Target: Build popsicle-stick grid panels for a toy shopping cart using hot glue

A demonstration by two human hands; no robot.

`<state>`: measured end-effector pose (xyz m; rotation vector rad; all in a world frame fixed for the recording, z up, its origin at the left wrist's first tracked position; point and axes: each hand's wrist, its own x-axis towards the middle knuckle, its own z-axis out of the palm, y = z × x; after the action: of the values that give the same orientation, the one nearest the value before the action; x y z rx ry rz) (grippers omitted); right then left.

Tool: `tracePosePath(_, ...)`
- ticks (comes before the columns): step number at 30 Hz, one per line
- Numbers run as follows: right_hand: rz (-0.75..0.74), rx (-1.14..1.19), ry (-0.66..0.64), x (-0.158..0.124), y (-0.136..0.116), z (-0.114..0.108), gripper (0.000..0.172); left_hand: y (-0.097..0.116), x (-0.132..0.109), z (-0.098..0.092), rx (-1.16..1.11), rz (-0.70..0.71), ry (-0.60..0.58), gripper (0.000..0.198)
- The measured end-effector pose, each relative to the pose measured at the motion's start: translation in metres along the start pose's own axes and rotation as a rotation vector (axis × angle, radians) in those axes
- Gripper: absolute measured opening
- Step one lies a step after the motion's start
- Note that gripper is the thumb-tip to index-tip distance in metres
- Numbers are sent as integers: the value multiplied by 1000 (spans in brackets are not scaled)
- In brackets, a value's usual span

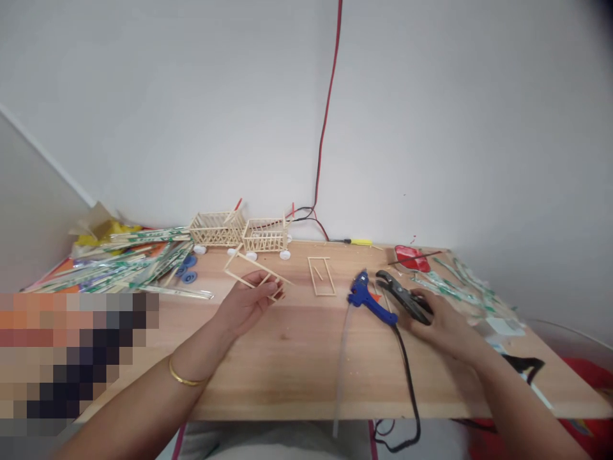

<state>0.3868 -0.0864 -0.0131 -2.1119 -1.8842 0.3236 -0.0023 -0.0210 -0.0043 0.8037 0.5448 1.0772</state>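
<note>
My left hand (256,299) is closed on a small stick frame (239,278), a box shape of thin pale wooden sticks held tilted above the table. My right hand (438,319) has its fingers wrapped around the handles of a black pair of cutters (405,297), jaws pointing to the back left. Beside the cutters lies a blue glue gun (366,299), with a clear glue stick (342,364) reaching out of it past the table's front edge. Between my hands, a flat rectangular stick frame (322,276) rests on the wood, with a loose stick inside it.
Two wheeled stick carts (218,229) stand by the wall. Wrapped sticks (143,255) pile up at the left near blue wheels (189,277). A yellow-handled tool (360,242), a red packet (412,258) and empty wrappers (450,284) lie behind. The black cord (407,377) hangs off the front edge.
</note>
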Motion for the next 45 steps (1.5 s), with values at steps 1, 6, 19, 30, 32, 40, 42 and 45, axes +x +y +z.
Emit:
tracePosePath(1,-58,76,-4,-2,-2,-3,52,0,1,0,-10,-1,1,12)
tracePosePath(6,-196,243,35,-1,-28,-16,49,-5,4,-2,-39,-33,4,10)
tracePosePath(19,-339,741,-104,8,-177,6,26,-4,0,7,-3,-11,42,12)
tracePosePath(30,-438,883,-233,31,-224,26,19,0,-5,11,65,-9,-38,12)
tracePosePath(32,-425,890,-239,31,-226,27,19,1,-5,10,82,0,-51,11)
tracePosePath(40,-406,844,-254,32,-230,31,20,2,-4,7,65,-18,-62,12)
tracePosePath(42,-445,766,-220,32,-228,28,23,2,-4,6,46,-35,-43,12)
tracePosePath(45,-507,574,-40,28,-217,18,33,3,-3,4,19,-22,38,12)
